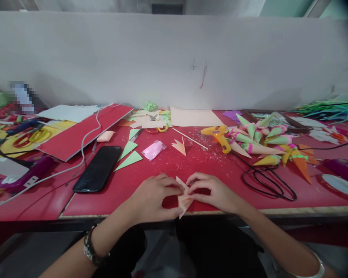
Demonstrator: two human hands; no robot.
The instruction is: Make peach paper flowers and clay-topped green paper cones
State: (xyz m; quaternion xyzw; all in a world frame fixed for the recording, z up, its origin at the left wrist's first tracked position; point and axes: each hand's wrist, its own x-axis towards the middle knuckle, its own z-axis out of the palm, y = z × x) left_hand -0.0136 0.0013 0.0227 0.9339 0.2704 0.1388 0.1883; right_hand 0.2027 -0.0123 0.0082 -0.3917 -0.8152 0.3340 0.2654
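Observation:
Near the front edge of the red table, a folded piece of peach paper (183, 204) is held between both hands. My left hand (156, 197) grips its left side, with the thumb low and the fingers on top. From the right, my right hand (213, 191) pinches the same paper with thumb and fingers. Parts of the paper are hidden under the fingertips. Just beyond lies another cut peach paper piece (179, 147) with pointed tips. Left of that are a small pink plastic packet (153, 150) and green paper triangles (129, 160).
A black phone (98, 170) lies to the left, by a white cable (82, 148) and a red board (87, 131). A yellow glue gun (217, 136) with a looped black cord (266, 185), a thin stick (191, 139) and a heap of paper cones (258, 143) occupy the right.

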